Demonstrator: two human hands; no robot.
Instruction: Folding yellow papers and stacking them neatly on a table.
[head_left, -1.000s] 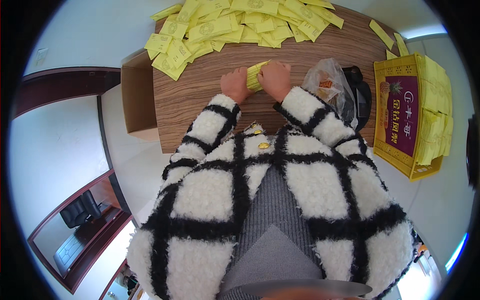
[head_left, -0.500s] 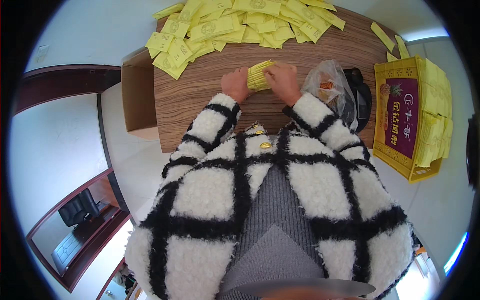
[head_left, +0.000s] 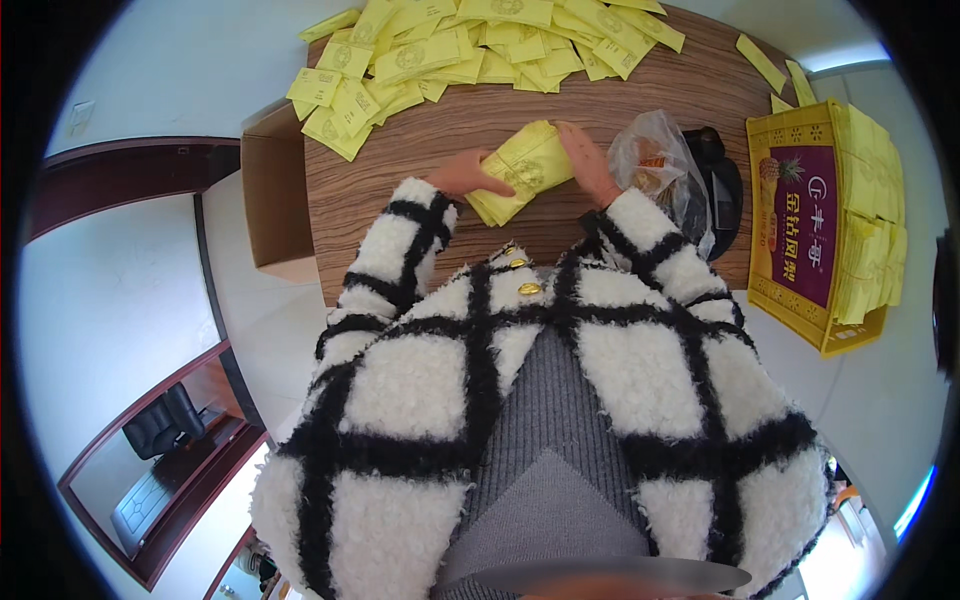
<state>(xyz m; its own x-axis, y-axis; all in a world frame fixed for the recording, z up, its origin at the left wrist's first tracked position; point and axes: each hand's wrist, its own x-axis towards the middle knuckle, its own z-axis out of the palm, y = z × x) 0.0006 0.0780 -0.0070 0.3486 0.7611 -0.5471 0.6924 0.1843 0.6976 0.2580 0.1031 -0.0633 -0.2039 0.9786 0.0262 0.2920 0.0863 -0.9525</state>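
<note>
Two hands square up a stack of flat yellow paper packets [head_left: 522,172] on a wood-grain tabletop [head_left: 420,140].

The stack is a thin, rectangular sheaf of matte paper sachets, tilted so that its long side runs diagonally, and it rests on the tabletop directly in front of the person. The left hand [head_left: 466,175] grips the stack's near-left end with fingers curled onto it; the right hand [head_left: 588,160] presses flat against its far-right edge, so the stack sits clamped between the two. Beyond the stack lies a loose heap of the same yellow packets [head_left: 470,45]. Just right of the stack sits a crinkled clear plastic bag [head_left: 655,165], and further right a yellow cardboard box [head_left: 822,225] with packets stood on edge. Left of the stack an open brown carton [head_left: 275,195] adjoins the tabletop.
</note>
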